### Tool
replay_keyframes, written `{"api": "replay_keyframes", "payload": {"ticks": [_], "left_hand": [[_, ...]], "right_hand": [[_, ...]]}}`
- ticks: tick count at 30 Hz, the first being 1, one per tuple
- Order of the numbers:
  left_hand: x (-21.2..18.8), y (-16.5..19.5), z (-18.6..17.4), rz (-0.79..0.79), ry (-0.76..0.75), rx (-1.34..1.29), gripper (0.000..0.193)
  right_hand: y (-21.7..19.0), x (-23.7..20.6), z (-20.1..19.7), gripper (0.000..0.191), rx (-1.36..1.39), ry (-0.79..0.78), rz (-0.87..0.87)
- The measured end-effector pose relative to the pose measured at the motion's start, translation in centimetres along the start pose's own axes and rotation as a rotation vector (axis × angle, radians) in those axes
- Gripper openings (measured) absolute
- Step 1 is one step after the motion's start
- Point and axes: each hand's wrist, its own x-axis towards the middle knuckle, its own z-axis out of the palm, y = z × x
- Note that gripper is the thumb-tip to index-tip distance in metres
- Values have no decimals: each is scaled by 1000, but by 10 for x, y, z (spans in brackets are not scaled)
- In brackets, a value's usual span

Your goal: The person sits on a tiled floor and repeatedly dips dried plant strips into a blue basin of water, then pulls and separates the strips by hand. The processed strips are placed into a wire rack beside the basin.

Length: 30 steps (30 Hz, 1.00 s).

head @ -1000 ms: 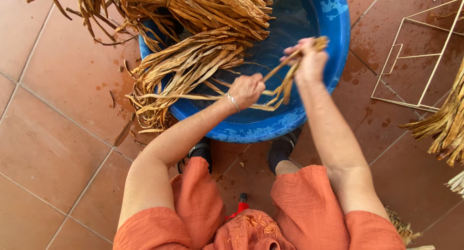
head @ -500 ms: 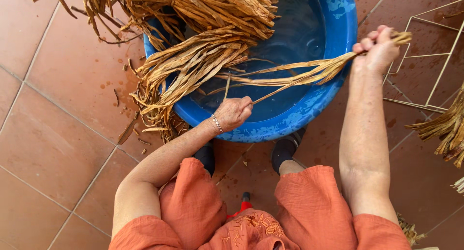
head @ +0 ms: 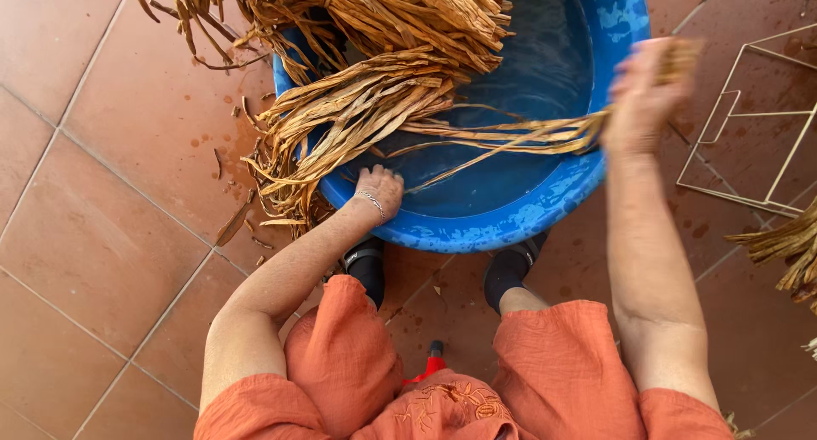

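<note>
A round blue tub (head: 545, 219) holding water stands on the tiled floor in front of me. Long tan dried leaf strips (head: 374, 100) lie piled over its left rim and back. My right hand (head: 642, 100), blurred with motion, is shut on a small bunch of strips (head: 528, 134) that stretches left across the water. My left hand (head: 379, 189) rests on the near rim of the tub, fingers curled over the edge, by the strip pile. A thin bracelet sits on that wrist.
A pale wire frame (head: 749, 125) lies on the floor at the right. More dried strips (head: 787, 244) poke in at the right edge. Loose bits of leaf (head: 234, 223) litter the wet terracotta tiles left of the tub. My feet in dark shoes stand under the tub's near side.
My right hand has drawn the bunch of strips out to the right and then lifted slightly back. My left hand let go of the strips and dropped onto the tub rim.
</note>
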Motion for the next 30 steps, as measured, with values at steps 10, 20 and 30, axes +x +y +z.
{"api": "replay_keyframes", "payload": {"ticks": [10,20,30], "left_hand": [[55,-36,-48,-80,414,52,9],[36,4,-55,-40,392,-1124,8],[54,30,-57,-153,2,-1575,21]], "right_hand": [[60,-116,91,18,-689,-991,-18],[13,-86,89,28,142,-559,808],[-24,-103,80,20,394,-400,608]]}}
